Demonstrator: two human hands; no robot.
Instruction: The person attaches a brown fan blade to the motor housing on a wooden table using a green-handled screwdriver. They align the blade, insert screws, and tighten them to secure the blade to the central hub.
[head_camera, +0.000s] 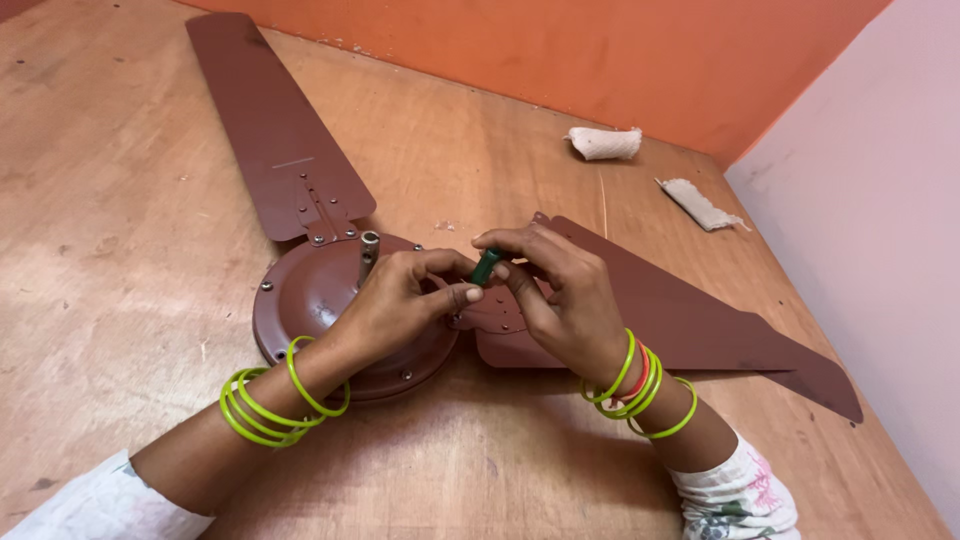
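- nearest the camera, two white sleeves sit at the bottom edge, the left sleeve plain and the right sleeve printed with a pink and green pattern.
- a stack of lime green bangles circles the left wrist, loose and tilted against each other.
- the left hand lies over the brown fan motor housing, its fingers curled narrow with thumb and forefinger pinching at the lower end of a small green screwdriver handle.
- a short metal shaft stands upright from the housing, just beside the left hand's knuckles.
- one brown fan blade runs from the housing up towards the far left of the wooden table, bolted on by its bracket.
- the green screwdriver handle sits between the two hands, above the joint where the second blade meets the housing; its tip is hidden by the fingers.
- the right hand closes its fingertips round the top of the handle, fingers bent tight.
- green bangles with one red bangle ring the right wrist.
- the second brown fan blade stretches right, under the right hand.
- two rolled pale cloth bundles lie well apart at the far right, near the orange wall.
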